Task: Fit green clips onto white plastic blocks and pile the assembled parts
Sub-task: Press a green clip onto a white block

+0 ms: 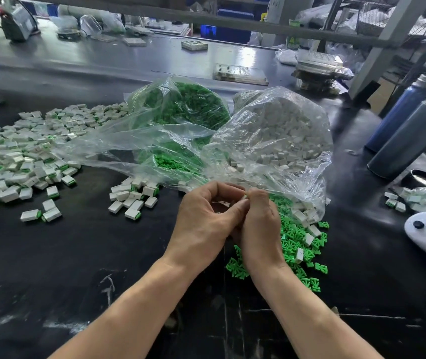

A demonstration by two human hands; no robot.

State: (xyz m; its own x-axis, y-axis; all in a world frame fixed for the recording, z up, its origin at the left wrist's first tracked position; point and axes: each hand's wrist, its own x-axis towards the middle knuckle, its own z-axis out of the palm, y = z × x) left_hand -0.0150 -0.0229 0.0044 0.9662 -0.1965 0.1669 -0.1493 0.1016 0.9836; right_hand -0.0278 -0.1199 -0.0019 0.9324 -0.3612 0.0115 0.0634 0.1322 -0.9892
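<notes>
A black bench fills the workshop. At centre, the left hand and right hand meet, fingers curled, pinching a small white block between them. Loose clips lie at 3 o'clock, the pile at 10, bags at 12

both hands pinch small white block above loose green clips.

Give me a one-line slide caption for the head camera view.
Both hands, left and right, pinch a small part between heaped assembled parts and loose green clips.
</notes>
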